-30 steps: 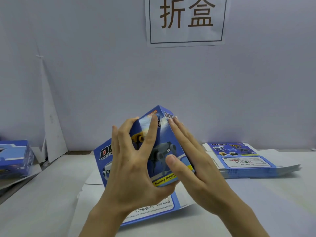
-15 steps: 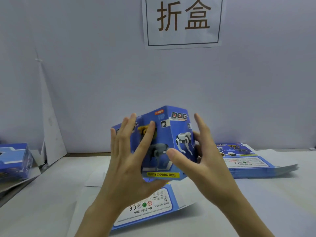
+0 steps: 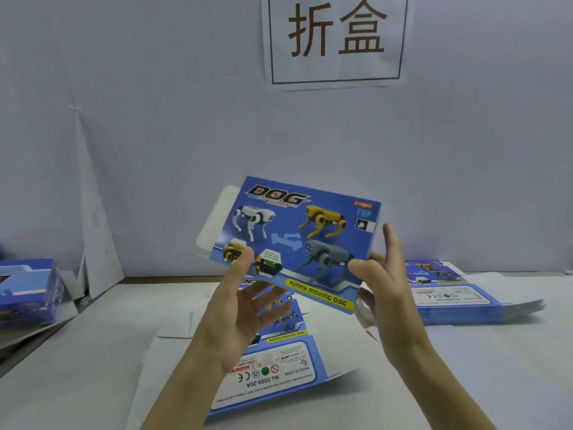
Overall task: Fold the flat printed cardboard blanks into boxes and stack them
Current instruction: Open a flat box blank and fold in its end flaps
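Observation:
A blue printed dog box (image 3: 294, 240) is held in the air over the table, its large front face toward me and tilted down to the right. A white flap sticks out at its upper left end. My left hand (image 3: 238, 308) holds its lower left corner, thumb on the front face and fingers underneath. My right hand (image 3: 381, 283) grips its lower right end, thumb on the front and fingers behind. Below them a flat blank (image 3: 279, 364) lies on the table. A stack of flat blanks (image 3: 459, 299) sits at the right.
Folded blue boxes (image 3: 28, 290) are stacked at the far left on the white table (image 3: 93, 367). A white backdrop wall with a paper sign (image 3: 336, 41) stands close behind. A white cardboard piece (image 3: 99, 231) leans against the wall at the left.
The box has been turned so its large front face points at me and raised a little. My hands have moved apart from its middle to its lower corners.

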